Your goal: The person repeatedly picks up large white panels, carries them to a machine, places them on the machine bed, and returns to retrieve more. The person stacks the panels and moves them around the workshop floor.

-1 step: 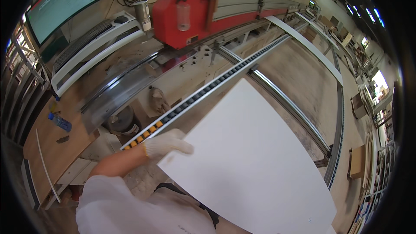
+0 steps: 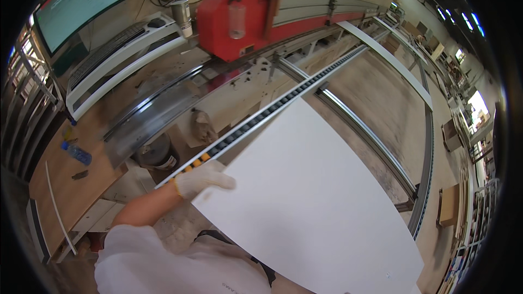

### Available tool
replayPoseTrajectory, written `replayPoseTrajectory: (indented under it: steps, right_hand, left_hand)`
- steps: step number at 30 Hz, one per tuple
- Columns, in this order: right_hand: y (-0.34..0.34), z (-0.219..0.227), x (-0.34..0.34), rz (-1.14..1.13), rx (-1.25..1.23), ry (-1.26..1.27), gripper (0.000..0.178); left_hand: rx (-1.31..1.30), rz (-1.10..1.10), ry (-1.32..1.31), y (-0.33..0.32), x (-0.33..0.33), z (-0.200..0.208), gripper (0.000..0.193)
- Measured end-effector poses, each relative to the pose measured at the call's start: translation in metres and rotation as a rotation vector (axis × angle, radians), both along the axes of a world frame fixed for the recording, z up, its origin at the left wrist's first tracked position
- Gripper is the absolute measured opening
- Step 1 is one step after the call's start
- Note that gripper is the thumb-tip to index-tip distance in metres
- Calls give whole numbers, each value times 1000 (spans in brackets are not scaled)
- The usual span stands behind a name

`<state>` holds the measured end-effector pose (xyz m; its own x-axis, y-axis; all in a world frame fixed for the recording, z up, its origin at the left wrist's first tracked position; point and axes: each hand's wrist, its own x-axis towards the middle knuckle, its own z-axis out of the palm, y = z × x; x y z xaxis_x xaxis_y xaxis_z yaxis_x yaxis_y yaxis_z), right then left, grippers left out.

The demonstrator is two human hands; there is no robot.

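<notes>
My left hand (image 2: 204, 180), in a white knit glove, grips the left edge of a large white board (image 2: 313, 201). The thumb lies over its top face, while the fingers wrap beneath and are hidden. Held in front of me, the board spans the lower middle of the view, its far corner by the roller rail (image 2: 267, 111). That rail is lined with black rollers, with yellow ones at the near end close to my glove. My right hand is out of view.
A red machine housing (image 2: 234, 19) stands behind the rail, beside a long beam. Metal support bars (image 2: 368, 139) extend to the right. At left are a monitor (image 2: 87, 8), a keyboard (image 2: 103, 49), a wooden worktop (image 2: 71, 190) with a bottle (image 2: 77, 153), and a dark bucket (image 2: 156, 152).
My left hand and the white board have shifted slightly left. The board's far corner is now closer to the roller rail, and the grip is the same.
</notes>
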<state>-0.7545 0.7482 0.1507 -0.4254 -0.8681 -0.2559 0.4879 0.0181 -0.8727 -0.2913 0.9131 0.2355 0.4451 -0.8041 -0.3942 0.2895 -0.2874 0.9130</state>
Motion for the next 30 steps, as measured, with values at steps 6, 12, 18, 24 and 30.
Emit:
replayPoseTrajectory:
  steps: [6,12,18,24,30]
  right_hand:
    - [54,-6,41,194,-45,-103,61]
    - [62,-57,49,232,-14,-74,66]
    - [83,-93,87,338,40,-300,65]
    - [108,-102,114,648,25,-428,61]
    - [93,-90,82,684,142,-449,74]
  left_hand:
    - [-348,408,155,152,109,-95,26]
    - [-733,883,459,188,133,-141,68]
    - [-840,1223,499,185,133,-169,69]
    - [-595,1040,348,168,121,-191,46]
    - [-381,1059,264,149,131,-203,39]
